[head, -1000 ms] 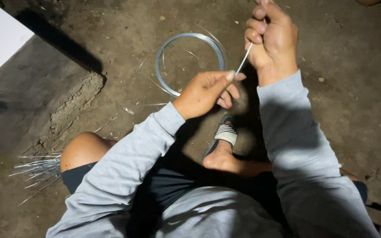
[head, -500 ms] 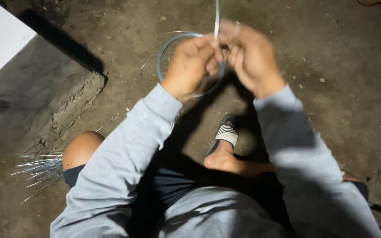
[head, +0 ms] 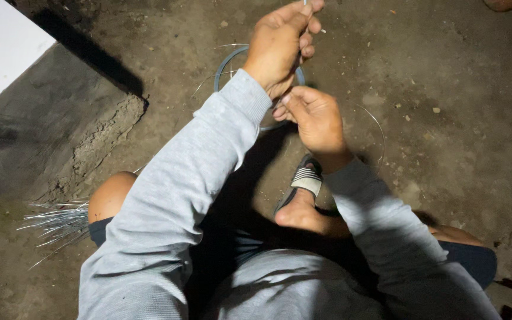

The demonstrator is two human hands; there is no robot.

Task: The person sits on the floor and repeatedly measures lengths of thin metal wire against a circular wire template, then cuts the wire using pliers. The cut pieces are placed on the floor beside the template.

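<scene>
Open dirt floor (head: 445, 148) lies right; a concrete slab edge (head: 99, 127) borders left. Left hand (head: 280, 44), grip clenched, pinches thin grey wire (head: 305, 3) at the frame's top; right hand (head: 315, 121) seemingly grips it below, above the wire coil (head: 227, 62).

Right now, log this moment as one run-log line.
left hand: raised, pinching wire | right hand: gripping below | wire coil: on dirt floor

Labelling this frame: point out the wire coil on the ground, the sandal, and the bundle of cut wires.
wire coil (head: 227, 62), head view, on its upper left rim, clear of the hands.
sandal (head: 307, 176), head view, on the striped strap over the foot.
bundle of cut wires (head: 57, 220), head view, middle of the strands beside the knee.
</scene>
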